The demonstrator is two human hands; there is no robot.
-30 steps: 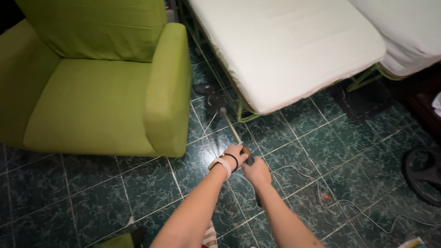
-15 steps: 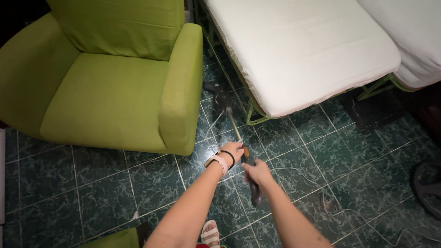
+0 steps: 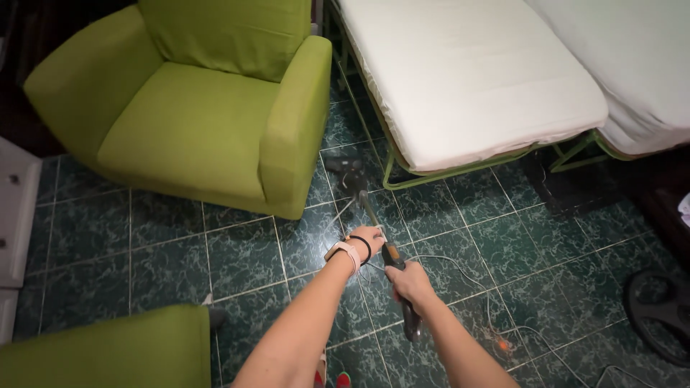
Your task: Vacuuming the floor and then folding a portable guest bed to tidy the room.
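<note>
— What are your hands doing?

— Your left hand is gripping the shaft of the stick vacuum, and your right hand is clenching its dark handle lower down.

— Where is the vacuum sitting?

— Its head is resting on the green tiled floor, between the green armchair and the white mattress. A thin cable is trailing across the floor beside your right arm.

Armchair lime green; mattress white; floor tiles dark green marbled; wristband pale pink
</note>
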